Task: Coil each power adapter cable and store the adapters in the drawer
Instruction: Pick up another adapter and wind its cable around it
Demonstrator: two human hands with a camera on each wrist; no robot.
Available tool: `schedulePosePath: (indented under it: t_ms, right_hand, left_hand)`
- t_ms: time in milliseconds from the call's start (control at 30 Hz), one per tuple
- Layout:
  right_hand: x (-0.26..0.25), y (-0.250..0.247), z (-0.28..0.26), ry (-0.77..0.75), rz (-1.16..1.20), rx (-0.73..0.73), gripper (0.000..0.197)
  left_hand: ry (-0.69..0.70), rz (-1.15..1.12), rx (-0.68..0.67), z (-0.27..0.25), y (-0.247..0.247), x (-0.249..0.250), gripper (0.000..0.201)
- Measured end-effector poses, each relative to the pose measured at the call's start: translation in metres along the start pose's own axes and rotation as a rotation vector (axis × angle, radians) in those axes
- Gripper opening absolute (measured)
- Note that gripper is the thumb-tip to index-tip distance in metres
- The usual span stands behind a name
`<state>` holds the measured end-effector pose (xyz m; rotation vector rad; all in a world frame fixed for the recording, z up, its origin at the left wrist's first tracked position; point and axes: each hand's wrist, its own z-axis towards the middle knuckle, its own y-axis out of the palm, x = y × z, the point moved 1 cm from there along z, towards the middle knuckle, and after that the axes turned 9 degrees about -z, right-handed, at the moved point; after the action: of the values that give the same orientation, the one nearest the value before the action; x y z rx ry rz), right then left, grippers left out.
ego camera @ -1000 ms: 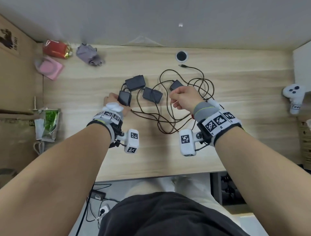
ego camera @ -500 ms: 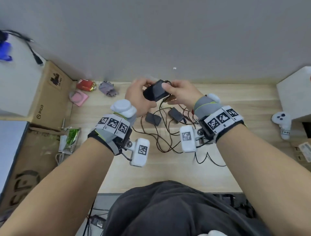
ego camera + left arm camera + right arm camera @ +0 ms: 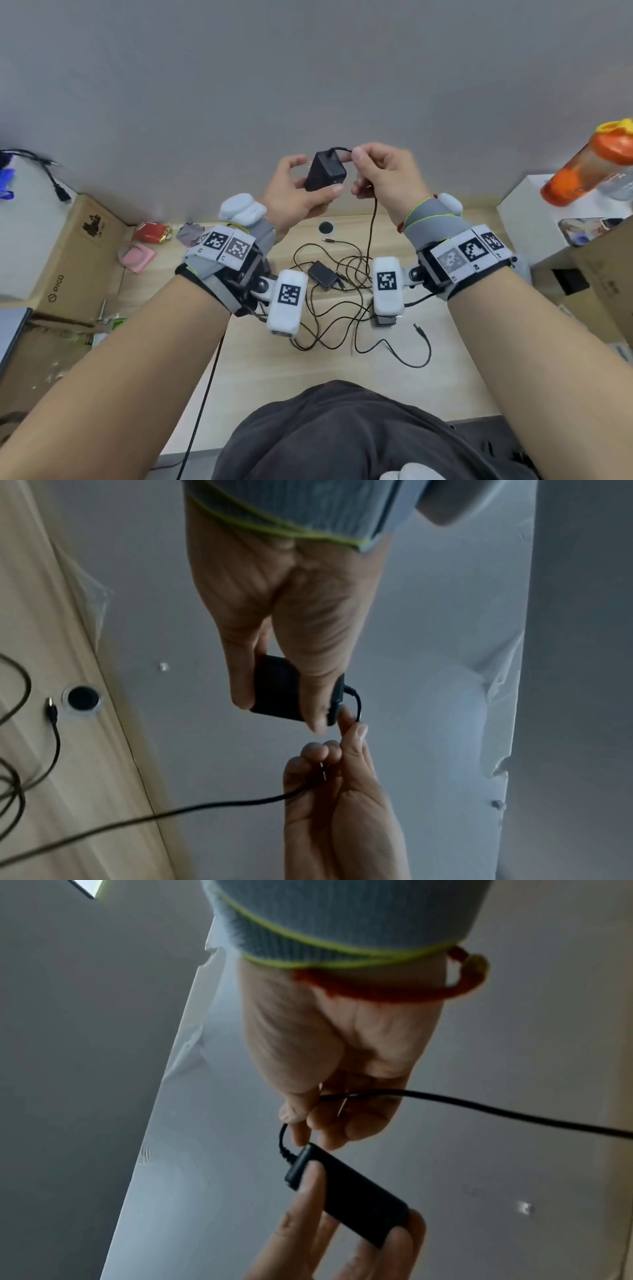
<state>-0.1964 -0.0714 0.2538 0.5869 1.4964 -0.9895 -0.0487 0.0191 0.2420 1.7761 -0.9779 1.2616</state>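
Head view: at centre frame the left hand [image 3: 291,192] grips a black power adapter [image 3: 325,171] raised above the counter [image 3: 394,387], thumb and fingers curled round its body. Just to its right, the right hand [image 3: 383,174] pinches the adapter's cable [image 3: 372,226], which hangs down to the tangle of other cables [image 3: 339,308] lying on the counter.

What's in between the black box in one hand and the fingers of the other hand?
A short loop of the box's own cable, seen in the head view. It leaves the adapter in the left hand and runs into the right hand.
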Motion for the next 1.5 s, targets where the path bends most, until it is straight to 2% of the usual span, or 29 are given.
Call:
schedulePosePath:
  t_ms: [100,133,200,233,300,367,467,567,733,867,933,1033,1100,1267,1400,1500]
  right_hand:
    - [-0.003,-0.007,0.000,-0.034,-0.010,-0.009,0.021]
    - [-0.004,-0.007,-0.001,-0.038,-0.010,-0.022,0.020]
    - [-0.005,-0.006,-0.004,-0.030,-0.013,-0.077,0.020]
    - [-0.005,-0.005,-0.005,-0.024,-0.028,-0.126,0.019]
    - [-0.006,-0.001,-0.010,-0.041,-0.099,-0.253,0.017]
    - [-0.008,0.003,-0.015,-0.083,-0.217,-0.362,0.018]
    - [-0.009,0.006,-0.019,-0.067,-0.320,-0.423,0.013]
    - [-0.008,0.004,-0.023,-0.017,-0.374,-0.424,0.021]
    - [-0.003,-0.009,-0.022,0.069,-0.436,-0.362,0.028]
    - [0.006,-0.019,-0.013,0.125,-0.286,-0.249,0.029]
    - [0.005,-0.021,-0.013,0.148,-0.214,-0.256,0.032]
    - [0.003,-0.020,-0.012,0.141,-0.226,-0.261,0.033]
    - [0.002,-0.018,-0.012,0.113,-0.251,-0.249,0.033]
    - [-0.001,-0.013,-0.015,0.094,-0.284,-0.191,0.029]
    - [-0.006,-0.006,-0.020,0.047,-0.321,-0.191,0.033]
    - [-0.008,-0.005,-0.022,0.044,-0.310,-0.218,0.039]
  left_hand:
    - [-0.078,-0.119,-0.019,0.001,0.009,0.001,0.095]
    - [-0.093,-0.162,-0.037,0.001,0.011,0.003,0.091]
    - [-0.114,-0.220,-0.091,0.000,0.018,0.010,0.063]
    - [-0.121,-0.246,-0.096,0.001,0.019,0.013,0.056]
    - [-0.137,-0.249,-0.080,0.002,0.022,0.018,0.053]
    - [-0.122,-0.182,-0.051,0.002,0.022,0.019,0.038]
    - [-0.111,-0.145,0.002,0.000,0.021,0.022,0.029]
    - [-0.123,-0.200,-0.008,-0.001,0.016,0.027,0.030]
    - [-0.135,0.015,-0.068,-0.010,0.010,0.030,0.023]
    - [-0.188,0.137,-0.165,-0.013,0.004,0.029,0.032]
    - [-0.186,0.191,-0.187,-0.013,0.001,0.029,0.031]
    - [-0.188,0.258,-0.246,-0.013,0.001,0.029,0.030]
    - [-0.174,0.239,-0.217,-0.012,0.002,0.029,0.031]
    - [-0.111,0.075,-0.005,-0.010,0.006,0.028,0.048]
    - [-0.071,0.029,0.038,-0.012,0.007,0.028,0.043]
    - [-0.055,0.036,0.062,-0.011,0.001,0.030,0.048]
